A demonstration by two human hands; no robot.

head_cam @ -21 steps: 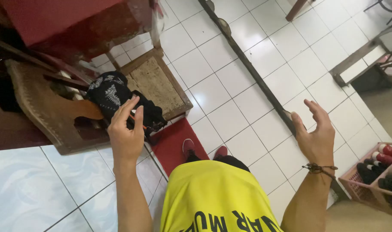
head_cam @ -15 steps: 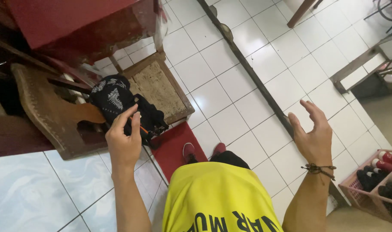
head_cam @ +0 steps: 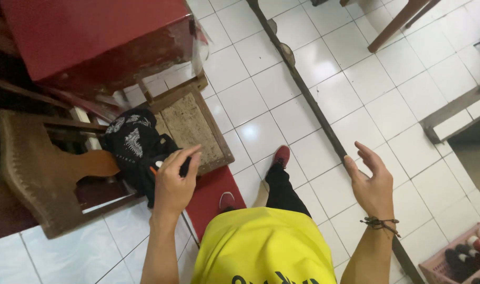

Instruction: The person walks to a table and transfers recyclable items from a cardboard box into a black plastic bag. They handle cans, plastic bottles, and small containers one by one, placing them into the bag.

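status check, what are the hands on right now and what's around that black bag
Left hand closed on black bag hanging at the wooden chair. Right hand open, empty, over white tiles. Wooden stool right beside the bag.

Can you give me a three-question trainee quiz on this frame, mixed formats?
1. True or false: the left hand grips the black bag.
2. What is the right hand doing? A) holding a shoe B) open, holding nothing C) resting on the red table
3. Fill in: the bag hangs from a wooden ____.

Key:
1. True; fingers close on the bag's edge.
2. B
3. chair
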